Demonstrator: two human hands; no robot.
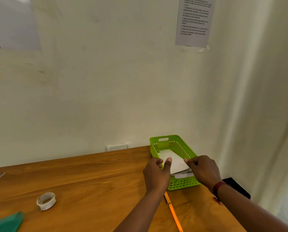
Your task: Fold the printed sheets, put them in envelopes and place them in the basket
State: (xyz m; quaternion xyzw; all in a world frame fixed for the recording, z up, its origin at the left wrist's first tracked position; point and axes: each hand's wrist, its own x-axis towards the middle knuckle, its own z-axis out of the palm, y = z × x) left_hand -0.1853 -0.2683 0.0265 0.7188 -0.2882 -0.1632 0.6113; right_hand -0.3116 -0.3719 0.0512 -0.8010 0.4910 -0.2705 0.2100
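A green plastic basket (163, 139) stands at the table's far right, next to the wall. Several white envelopes (174, 160) lie stacked inside it, the top one tilted. My left hand (156, 174) is at the basket's left wall, its fingers curled and its thumb raised over the top envelope's left edge. My right hand (203, 169) is over the right wall, its curled fingers pinching that envelope's right edge. No loose printed sheets are in view.
On the wooden table (89, 178) lie a roll of white tape (46, 200) at the left, a green plastic piece (6, 222) at the near left corner and an orange pencil (173, 213) just in front of the basket. A wall rises behind.
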